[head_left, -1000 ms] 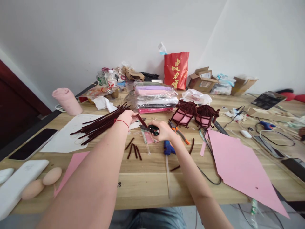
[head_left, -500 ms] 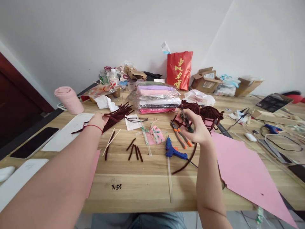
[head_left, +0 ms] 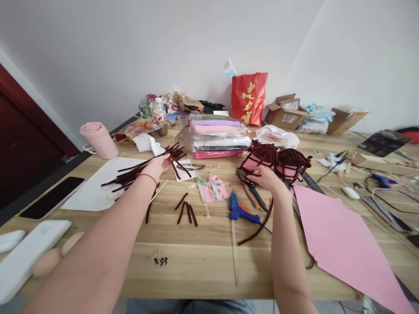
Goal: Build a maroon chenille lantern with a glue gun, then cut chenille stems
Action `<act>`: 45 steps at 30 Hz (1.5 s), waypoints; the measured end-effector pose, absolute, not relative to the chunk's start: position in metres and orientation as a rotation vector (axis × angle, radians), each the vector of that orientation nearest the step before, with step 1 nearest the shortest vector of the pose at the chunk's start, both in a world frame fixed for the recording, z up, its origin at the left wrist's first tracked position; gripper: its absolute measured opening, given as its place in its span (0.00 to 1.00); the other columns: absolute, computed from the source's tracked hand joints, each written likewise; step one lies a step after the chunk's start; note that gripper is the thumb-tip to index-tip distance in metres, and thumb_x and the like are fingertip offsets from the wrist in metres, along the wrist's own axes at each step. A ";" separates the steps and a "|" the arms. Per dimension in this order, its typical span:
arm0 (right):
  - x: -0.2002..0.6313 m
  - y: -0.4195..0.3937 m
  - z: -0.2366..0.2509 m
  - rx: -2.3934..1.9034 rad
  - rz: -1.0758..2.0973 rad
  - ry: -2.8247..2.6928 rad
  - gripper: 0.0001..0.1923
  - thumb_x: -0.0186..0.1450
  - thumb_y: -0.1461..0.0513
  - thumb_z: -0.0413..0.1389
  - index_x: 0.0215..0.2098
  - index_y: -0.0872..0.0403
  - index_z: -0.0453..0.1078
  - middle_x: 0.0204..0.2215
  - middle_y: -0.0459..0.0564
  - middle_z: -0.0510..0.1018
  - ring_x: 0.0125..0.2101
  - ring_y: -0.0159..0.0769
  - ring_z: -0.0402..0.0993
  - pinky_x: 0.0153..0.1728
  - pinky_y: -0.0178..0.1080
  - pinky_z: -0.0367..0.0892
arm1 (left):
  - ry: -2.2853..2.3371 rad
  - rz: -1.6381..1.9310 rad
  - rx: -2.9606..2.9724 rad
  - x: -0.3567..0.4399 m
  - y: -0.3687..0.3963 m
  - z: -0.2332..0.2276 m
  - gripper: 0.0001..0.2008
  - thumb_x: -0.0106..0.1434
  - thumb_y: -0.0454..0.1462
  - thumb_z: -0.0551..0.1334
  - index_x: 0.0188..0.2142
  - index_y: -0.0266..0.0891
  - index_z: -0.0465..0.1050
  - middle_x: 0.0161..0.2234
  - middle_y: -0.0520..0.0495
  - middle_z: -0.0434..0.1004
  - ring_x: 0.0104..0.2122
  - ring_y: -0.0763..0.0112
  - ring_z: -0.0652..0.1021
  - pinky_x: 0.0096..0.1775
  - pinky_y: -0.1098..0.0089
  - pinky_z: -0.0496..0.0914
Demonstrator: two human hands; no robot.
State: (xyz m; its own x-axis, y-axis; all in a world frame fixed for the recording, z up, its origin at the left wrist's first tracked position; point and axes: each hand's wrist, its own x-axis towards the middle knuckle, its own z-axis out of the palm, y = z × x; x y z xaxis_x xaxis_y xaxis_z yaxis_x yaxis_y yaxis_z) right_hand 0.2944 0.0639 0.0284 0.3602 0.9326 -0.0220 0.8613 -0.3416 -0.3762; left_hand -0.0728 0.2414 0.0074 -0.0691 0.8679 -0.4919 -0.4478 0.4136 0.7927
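My left hand [head_left: 159, 166] is closed on some dark brown pipe cleaners [head_left: 178, 153], whose ends fan out past the fingers. More of the bundle lies under the wrist on white paper [head_left: 94, 189]. My right hand [head_left: 266, 178] is open, its fingers stretched out just above green-handled pliers [head_left: 260, 199]. Those lie against orange-and-grey pliers [head_left: 250, 196]. Behind that hand stand two pink pieces trimmed with brown pipe cleaners [head_left: 262, 155] [head_left: 291, 163]. A blue glue gun [head_left: 240, 209] rests nearer me, beside a long curved pipe cleaner [head_left: 258, 231].
Short cut pipe cleaners [head_left: 188, 213] lie mid-table near pink scraps with green-patterned strips [head_left: 214, 188]. Plastic-wrapped colored bundles [head_left: 219, 137] sit behind. Pink sheet [head_left: 340, 231] covers the right side. A phone [head_left: 52, 197] and pink roll [head_left: 99, 140] are at left, a red bag [head_left: 249, 98] at back.
My right hand has lowered the green-handled tool onto the table by the orange pliers and opened. My left hand has shifted right along the pipe cleaner bundle, which is now more spread.
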 end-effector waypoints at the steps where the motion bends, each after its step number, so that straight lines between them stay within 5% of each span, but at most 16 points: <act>1: 0.295 0.063 0.030 -2.302 0.349 -1.599 0.18 0.60 0.57 0.62 0.45 0.56 0.70 0.44 0.61 0.79 0.46 0.48 0.76 0.41 0.40 0.68 | 1.192 1.137 0.464 -0.066 0.240 0.010 0.18 0.68 0.42 0.61 0.55 0.37 0.68 0.53 0.41 0.72 0.47 0.60 0.76 0.47 0.55 0.74; 8: 0.276 0.054 0.037 -2.082 0.425 -1.683 0.10 0.62 0.60 0.60 0.42 0.54 0.73 0.32 0.52 0.82 0.33 0.41 0.79 0.34 0.38 0.68 | 1.008 1.172 0.648 -0.009 0.215 0.022 0.18 0.68 0.42 0.61 0.54 0.37 0.69 0.53 0.41 0.72 0.47 0.61 0.77 0.47 0.55 0.74; 12: 0.245 0.053 0.050 -1.838 0.479 -1.781 0.11 0.66 0.62 0.55 0.46 0.54 0.71 0.38 0.52 0.82 0.38 0.38 0.80 0.41 0.39 0.71 | 0.923 1.293 0.763 0.012 0.200 0.033 0.15 0.67 0.40 0.62 0.51 0.36 0.70 0.49 0.42 0.74 0.44 0.63 0.78 0.44 0.58 0.75; 16: 0.205 0.051 0.062 -1.477 0.506 -1.868 0.18 0.68 0.65 0.51 0.57 0.52 0.64 0.43 0.52 0.80 0.45 0.37 0.78 0.47 0.41 0.72 | 0.825 1.388 0.862 0.013 0.183 0.050 0.13 0.56 0.32 0.70 0.39 0.39 0.70 0.34 0.50 0.77 0.31 0.73 0.79 0.36 0.71 0.74; 20: 0.170 0.049 0.064 -1.093 0.519 -2.051 0.26 0.70 0.67 0.50 0.64 0.45 0.59 0.53 0.52 0.76 0.52 0.38 0.73 0.52 0.45 0.70 | 0.733 1.332 0.935 0.007 0.154 0.063 0.18 0.47 0.33 0.75 0.35 0.39 0.71 0.29 0.50 0.79 0.26 0.68 0.80 0.31 0.69 0.75; 26: 0.151 0.041 0.074 -0.830 0.560 -2.027 0.09 0.71 0.62 0.53 0.40 0.51 0.76 0.39 0.52 0.79 0.42 0.36 0.76 0.46 0.39 0.71 | 0.689 1.279 0.969 -0.011 0.114 0.081 0.19 0.43 0.39 0.78 0.30 0.36 0.75 0.26 0.49 0.80 0.27 0.70 0.81 0.31 0.71 0.76; 33: 0.148 0.023 0.090 -0.747 0.612 -1.947 0.12 0.70 0.68 0.54 0.47 0.50 0.76 0.40 0.50 0.80 0.43 0.33 0.76 0.47 0.36 0.70 | 0.689 1.300 1.026 -0.033 0.091 0.108 0.14 0.44 0.37 0.78 0.27 0.37 0.77 0.25 0.51 0.82 0.26 0.72 0.81 0.27 0.77 0.77; 39: 0.146 0.021 0.093 -0.739 0.555 -1.876 0.04 0.67 0.61 0.60 0.37 0.52 0.77 0.33 0.49 0.80 0.36 0.33 0.77 0.40 0.36 0.71 | 0.620 1.320 1.150 -0.035 0.082 0.113 0.08 0.49 0.35 0.76 0.27 0.39 0.78 0.26 0.51 0.83 0.26 0.72 0.82 0.29 0.77 0.78; 45: 0.142 0.018 0.092 -0.869 0.556 -1.714 0.04 0.63 0.66 0.63 0.31 0.52 0.75 0.33 0.48 0.82 0.35 0.35 0.79 0.42 0.38 0.71 | 0.631 1.356 1.332 -0.040 0.070 0.120 0.04 0.55 0.32 0.72 0.29 0.40 0.80 0.29 0.50 0.85 0.30 0.70 0.84 0.33 0.76 0.79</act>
